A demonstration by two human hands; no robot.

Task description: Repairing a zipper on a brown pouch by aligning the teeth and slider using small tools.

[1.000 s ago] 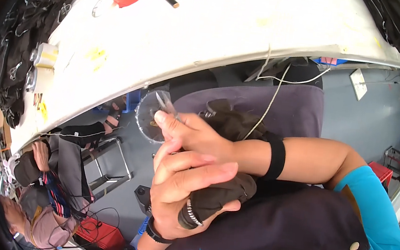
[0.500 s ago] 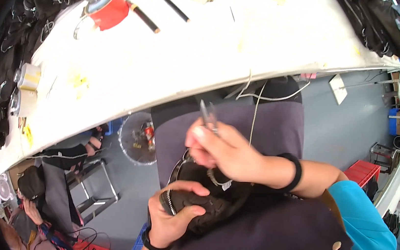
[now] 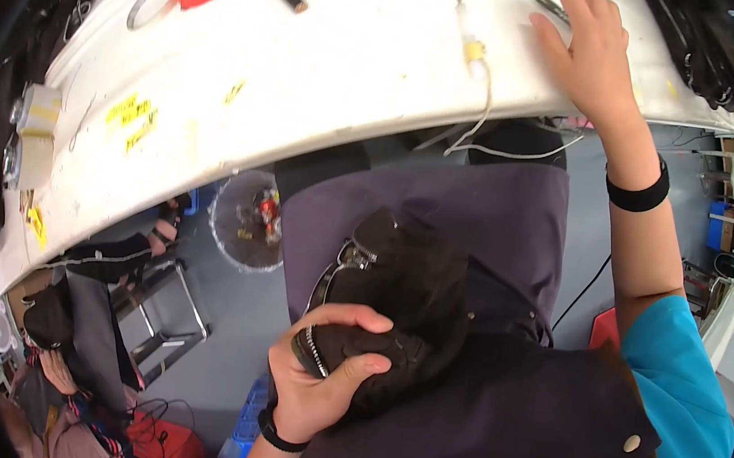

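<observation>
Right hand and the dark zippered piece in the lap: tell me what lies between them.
In the head view, between the right hand and the dark zippered piece lie the white table's edge, a hanging white cord and the grey apron.

I saw my left hand wrapped around a dark bag with a zipper on my lap. My right hand lay flat on the white desk, beside small metal snips.

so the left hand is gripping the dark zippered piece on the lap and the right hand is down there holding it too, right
Not quite. The left hand does grip the dark zippered piece on the lap, but the right hand is not on it: the head view shows it stretched out flat on the white table, next to the small metal snips.
</observation>
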